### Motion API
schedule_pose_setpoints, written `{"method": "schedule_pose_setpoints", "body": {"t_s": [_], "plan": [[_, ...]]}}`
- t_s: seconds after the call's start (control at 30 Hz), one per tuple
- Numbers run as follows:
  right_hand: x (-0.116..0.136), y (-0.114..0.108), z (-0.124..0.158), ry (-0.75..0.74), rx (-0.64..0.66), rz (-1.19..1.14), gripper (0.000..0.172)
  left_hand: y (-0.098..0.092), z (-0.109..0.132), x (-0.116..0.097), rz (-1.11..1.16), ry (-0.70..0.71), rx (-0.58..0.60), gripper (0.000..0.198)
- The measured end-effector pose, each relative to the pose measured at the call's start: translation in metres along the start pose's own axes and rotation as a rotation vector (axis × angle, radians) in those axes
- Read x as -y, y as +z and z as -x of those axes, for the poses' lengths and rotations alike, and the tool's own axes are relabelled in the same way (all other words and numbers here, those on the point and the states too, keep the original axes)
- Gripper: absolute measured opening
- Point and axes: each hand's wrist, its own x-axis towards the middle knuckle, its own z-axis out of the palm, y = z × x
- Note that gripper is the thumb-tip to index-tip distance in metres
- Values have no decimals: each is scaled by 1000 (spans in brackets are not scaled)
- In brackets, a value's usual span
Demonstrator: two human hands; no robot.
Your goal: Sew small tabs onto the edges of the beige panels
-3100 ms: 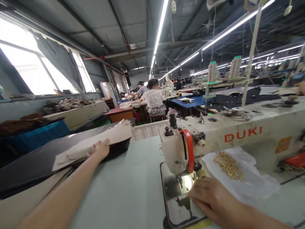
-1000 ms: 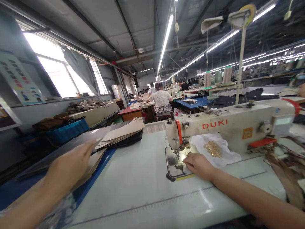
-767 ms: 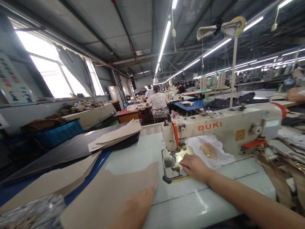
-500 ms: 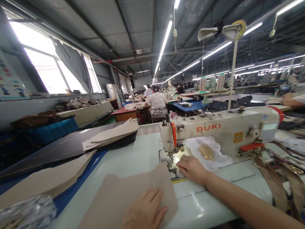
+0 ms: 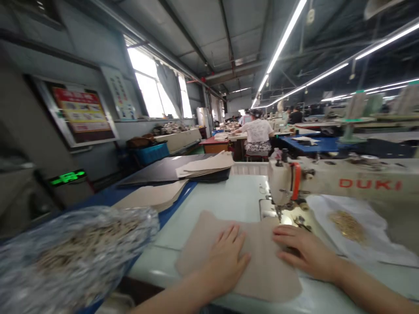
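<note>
A tan cut piece of material [image 5: 258, 248] lies flat on the pale green sewing table [image 5: 229, 196], its far edge by the needle of the white DUKI sewing machine [image 5: 347, 183]. My left hand [image 5: 225, 259] rests flat on the piece with fingers spread. My right hand [image 5: 307, 253] lies flat on its right side, fingers stretched out toward the left, just in front of the needle plate. Neither hand grips anything.
A white cloth with a heap of small gold metal parts [image 5: 348, 224] sits under the machine arm. Stacks of tan pieces [image 5: 206, 165] and dark sheets [image 5: 163, 172] lie at the far left. A clear bag of parts [image 5: 75, 248] is blurred at near left. A person [image 5: 258, 135] sits ahead.
My left hand drew one tan piece from the left stack and slid it across the table to the needle. My right hand has moved onto the piece. My view has swung left.
</note>
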Motion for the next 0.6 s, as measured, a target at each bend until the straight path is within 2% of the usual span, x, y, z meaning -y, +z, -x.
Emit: {"method": "schedule_pose_setpoints", "body": {"t_s": [0.1,0.17,0.23,0.3,0.33,0.37,0.43,0.53,0.6], "plan": [[-9,6,3,32,66,12,46,-20,24,21,2,32,-135,45],[-13,10,4,23,91,-8,52,-45,46,44,-9,3,-266,39],[-14,13,5,17,111,-26,57,-79,71,75,-27,-140,-416,36],[-14,14,6,16,127,-33,59,-115,96,111,-58,-383,-569,37],[-13,15,6,17,131,-34,59,-131,108,130,-69,-519,-600,37],[-13,15,6,19,128,-36,59,-145,118,148,-60,-648,-600,36],[-13,16,5,26,113,-38,59,-160,133,177,10,-793,-482,32],[-12,16,4,33,108,-26,58,-156,139,200,150,-797,-392,22],[-10,14,4,28,102,-22,56,-147,133,204,245,-786,-417,17]]}}
